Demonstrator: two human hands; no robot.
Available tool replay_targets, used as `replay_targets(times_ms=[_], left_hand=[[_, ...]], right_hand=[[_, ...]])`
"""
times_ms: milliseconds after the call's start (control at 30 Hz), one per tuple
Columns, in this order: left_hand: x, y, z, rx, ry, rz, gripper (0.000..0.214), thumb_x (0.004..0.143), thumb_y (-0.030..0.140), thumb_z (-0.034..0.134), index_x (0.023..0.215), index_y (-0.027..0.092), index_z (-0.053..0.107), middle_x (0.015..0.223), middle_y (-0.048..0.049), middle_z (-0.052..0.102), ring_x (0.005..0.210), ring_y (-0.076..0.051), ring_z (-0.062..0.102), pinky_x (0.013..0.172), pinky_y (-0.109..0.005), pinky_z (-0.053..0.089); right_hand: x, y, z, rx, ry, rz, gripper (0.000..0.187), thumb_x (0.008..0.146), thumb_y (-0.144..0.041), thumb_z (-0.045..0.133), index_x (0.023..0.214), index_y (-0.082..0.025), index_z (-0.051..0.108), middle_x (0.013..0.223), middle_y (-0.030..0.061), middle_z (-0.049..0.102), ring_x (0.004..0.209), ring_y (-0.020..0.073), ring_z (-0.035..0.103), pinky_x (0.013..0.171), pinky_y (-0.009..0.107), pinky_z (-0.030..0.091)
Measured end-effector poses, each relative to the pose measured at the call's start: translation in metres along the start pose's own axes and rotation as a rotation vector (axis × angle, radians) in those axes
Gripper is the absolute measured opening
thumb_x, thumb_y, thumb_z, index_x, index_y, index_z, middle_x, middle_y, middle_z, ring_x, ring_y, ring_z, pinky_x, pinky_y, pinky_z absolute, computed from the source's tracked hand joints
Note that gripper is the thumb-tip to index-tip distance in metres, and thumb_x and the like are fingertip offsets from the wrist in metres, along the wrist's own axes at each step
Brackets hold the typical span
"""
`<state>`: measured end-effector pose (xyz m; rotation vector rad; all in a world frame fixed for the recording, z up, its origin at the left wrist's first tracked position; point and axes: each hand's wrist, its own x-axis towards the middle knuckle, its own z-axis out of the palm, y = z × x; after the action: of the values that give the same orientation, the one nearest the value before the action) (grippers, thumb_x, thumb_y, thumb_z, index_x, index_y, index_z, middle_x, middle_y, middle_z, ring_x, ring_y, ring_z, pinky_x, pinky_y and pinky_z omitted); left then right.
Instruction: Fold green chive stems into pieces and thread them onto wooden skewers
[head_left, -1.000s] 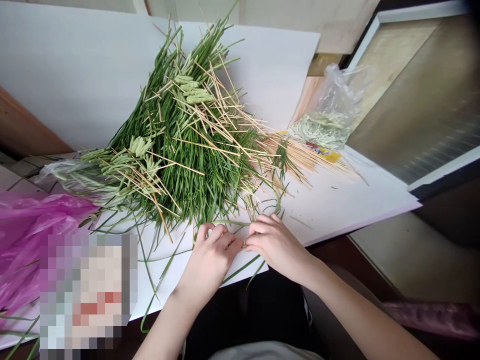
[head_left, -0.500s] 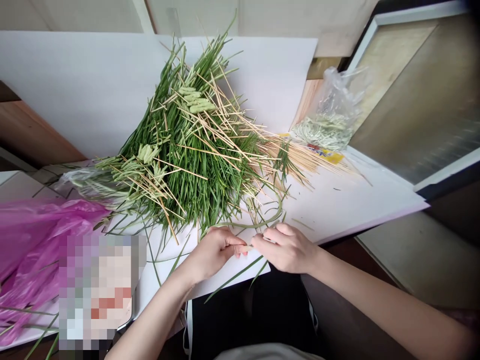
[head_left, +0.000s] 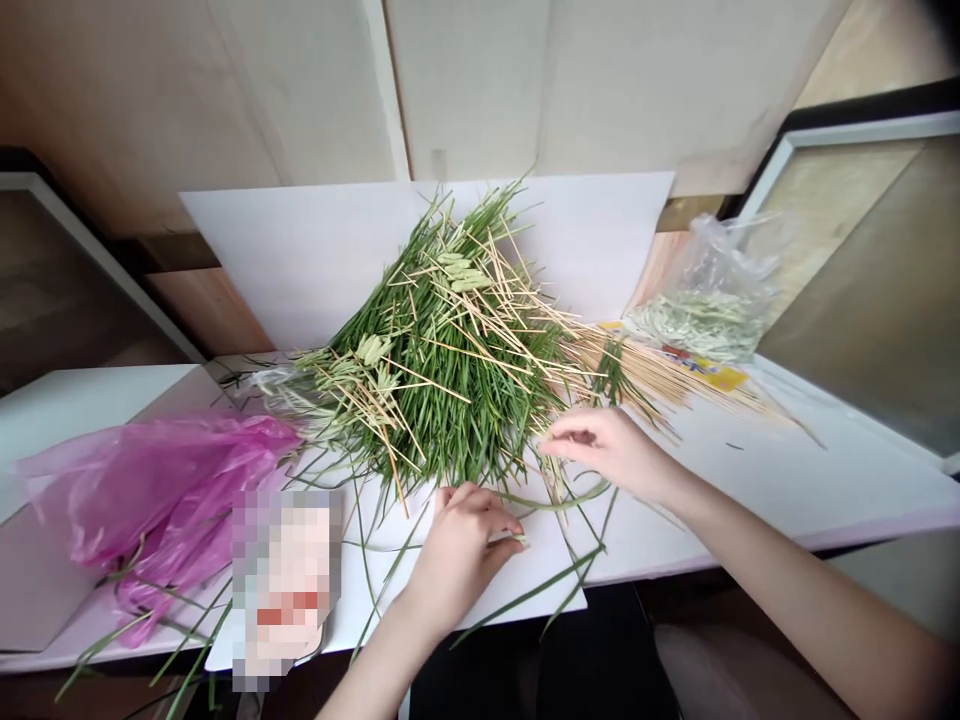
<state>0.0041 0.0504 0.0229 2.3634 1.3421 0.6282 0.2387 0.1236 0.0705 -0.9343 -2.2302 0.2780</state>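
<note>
My left hand is closed in a pinch near the table's front edge, with a small pale-green tip showing between thumb and forefinger. Farther right and higher, my right hand is also pinched, its fingertips over the loose stalks at the front right of the pile; a tiny pale bit shows there. The pile of chives, long and dark green, rises just behind both hands. Thin bamboo skewers lie across it, along with small flat bundles of folded pale-green stalks.
More skewers fan out right of the pile. A clear bag of pale-green pieces stands at the back right. On the left lie a pink plastic bag and a blurred-out flat object. Loose leaves cross the front edge.
My hands, together at a small pale piece before, have parted. The right one has moved up toward the pile; the left stays near the front edge. The view has tilted up and turned left.
</note>
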Motion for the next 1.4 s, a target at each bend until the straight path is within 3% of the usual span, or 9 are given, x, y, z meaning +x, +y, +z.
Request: replay_targets(times_ms=[133,200,300,433,633,767,900,1133,1400], left_hand=[[-0.007,0.002,0.005,-0.013,0.107,0.004,0.006,0.085,0.019,0.082,0.089,0.023,0.08,0.089,-0.004,0.074,0.092,-0.027,0.065,0.087,-0.044,0.04],[-0.008,0.001,0.006,-0.024,0.154,0.015,0.007,0.084,0.019,0.083,0.088,0.023,0.08,0.088,-0.0039,0.075,0.09,-0.027,0.065,0.086,-0.043,0.04],[-0.012,-0.005,0.002,-0.097,0.253,0.001,0.007,0.084,0.02,0.083,0.088,0.025,0.08,0.088,-0.0025,0.077,0.088,-0.027,0.064,0.086,-0.043,0.041],[-0.009,-0.02,-0.016,-0.41,0.407,-0.09,0.005,0.084,0.03,0.083,0.087,0.027,0.082,0.088,-0.0025,0.08,0.085,-0.024,0.064,0.083,-0.039,0.047],[0.032,-0.028,-0.063,-0.946,0.451,-0.181,0.02,0.07,0.036,0.092,0.078,0.022,0.081,0.086,-0.0034,0.079,0.079,-0.018,0.068,0.078,-0.032,0.053],[0.059,-0.016,-0.083,-0.987,0.435,-0.106,0.02,0.067,0.033,0.094,0.076,0.021,0.081,0.085,-0.0024,0.078,0.08,-0.015,0.068,0.079,-0.028,0.055],[0.062,-0.007,-0.088,-0.984,0.412,-0.048,0.018,0.07,0.034,0.092,0.077,0.022,0.081,0.084,-0.0026,0.078,0.075,-0.015,0.067,0.071,-0.027,0.055],[0.021,-0.023,-0.086,-0.857,0.484,0.028,0.018,0.073,0.039,0.091,0.08,0.025,0.083,0.09,-0.0052,0.074,0.085,-0.02,0.068,0.075,-0.033,0.058],[-0.014,-0.019,-0.058,-0.68,0.453,0.101,0.011,0.078,0.034,0.089,0.088,0.03,0.085,0.082,-0.0035,0.075,0.081,-0.02,0.065,0.077,-0.033,0.053]], right_hand=[[0.097,-0.019,0.01,0.099,0.125,0.074,0.031,0.104,-0.028,0.063,0.078,-0.015,0.076,0.069,0.0014,0.072,0.058,0.0151,0.061,0.062,0.031,0.05],[0.142,-0.027,0.018,0.11,0.212,0.115,0.017,0.104,-0.02,0.062,0.106,-0.011,0.077,0.099,0.0096,0.078,0.069,0.0157,0.065,0.078,0.036,0.054],[0.168,-0.037,0.024,0.109,0.222,0.106,0.042,0.092,-0.011,0.078,0.132,-0.014,0.066,0.122,0.0113,0.074,0.072,0.0152,0.065,0.083,0.038,0.054],[0.117,-0.049,0.026,0.229,0.149,-0.003,0.015,0.1,-0.02,0.069,0.115,-0.019,0.073,0.097,0.0001,0.076,0.059,0.0115,0.058,0.064,0.03,0.049],[0.026,-0.043,0.061,0.536,-0.003,0.173,0.014,0.101,-0.026,0.065,0.109,-0.021,0.075,0.102,0.0033,0.078,0.079,0.0169,0.067,0.062,0.027,0.049],[0.024,-0.043,0.084,0.556,0.021,0.176,0.012,0.093,-0.022,0.075,0.105,-0.022,0.075,0.108,0.0047,0.076,0.091,0.0204,0.066,0.069,0.029,0.051],[0.034,-0.049,0.083,0.572,0.085,0.147,0.003,0.094,-0.019,0.073,0.094,-0.022,0.072,0.097,0.0032,0.074,0.097,0.0218,0.064,0.082,0.033,0.051],[0.02,-0.053,0.074,0.578,0.014,0.08,0.007,0.095,-0.017,0.066,0.094,-0.023,0.063,0.095,0.0014,0.07,0.091,0.02,0.067,0.083,0.034,0.051],[0.001,-0.046,0.085,0.542,-0.053,0.081,0.016,0.099,-0.012,0.064,0.107,-0.026,0.065,0.105,0.0025,0.075,0.099,0.0206,0.071,0.089,0.035,0.053]])
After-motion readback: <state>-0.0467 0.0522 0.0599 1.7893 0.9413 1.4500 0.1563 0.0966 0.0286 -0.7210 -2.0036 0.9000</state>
